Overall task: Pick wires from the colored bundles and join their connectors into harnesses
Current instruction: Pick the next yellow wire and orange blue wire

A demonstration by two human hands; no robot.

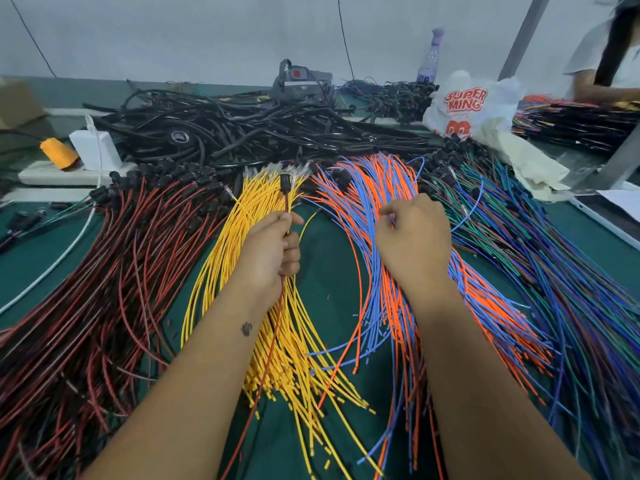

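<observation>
My left hand (273,244) is gripping a red wire with a black plastic connector (284,179) over the yellow wire bundle (277,341) at six o'clock. My right hand (408,233) is pinching into the orange and blue wire bundle (381,188) at two o'clock; my fingers (388,211) could be catching several tangled strands and dragging neighbours off the green desk (329,271).

Pretty bright, even overhead-ish light, barely any shadows. Fisheye bend at the edges, counter (41,258) curving away. Soft and smeary toward corners, slight motion blur, no real glare anywhere.
</observation>
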